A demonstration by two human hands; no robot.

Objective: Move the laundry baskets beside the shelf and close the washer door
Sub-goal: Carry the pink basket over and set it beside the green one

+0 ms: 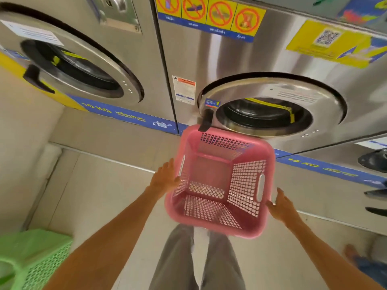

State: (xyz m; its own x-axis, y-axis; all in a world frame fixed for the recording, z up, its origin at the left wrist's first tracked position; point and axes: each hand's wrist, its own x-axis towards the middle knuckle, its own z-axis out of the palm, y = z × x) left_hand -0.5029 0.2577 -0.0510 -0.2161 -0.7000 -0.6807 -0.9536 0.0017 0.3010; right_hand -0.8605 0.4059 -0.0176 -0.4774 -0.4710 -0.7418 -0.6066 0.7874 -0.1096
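**Pink basket held up before the washer door**

The setting is a laundromat with a pale tiled floor point(100, 197) and a row of steel front-loading machines against the far wall. Nearest the camera, the person's grey trouser legs point(196, 260) hang straight down the middle of the view, and a green mesh basket point(35, 258) sits on the floor at the lower left, partly cut off by the frame edge.

Above the legs, both bare arms reach forward. The left hand point(164, 178) is spread flat against the left wall of the pink basket point(219, 225), fingers extended and pressed to the plastic rather than curled through the handle slot. The right hand point(281, 205) meets the right wall just below its handle slot, fingers wrapping the outer rim; how tightly they close is hard to tell. Together the hands carry the basket clear of the floor.

The basket is empty and tilted, its open mouth facing back toward the camera and its base pointing toward the machines. It looks roughly square, so no long axis stands out.

Just beyond its far rim is the round washer door point(270, 105), whose black handle point(206, 120) overlaps the basket's top edge in the view. A second washer point(73, 65) stands to the left.
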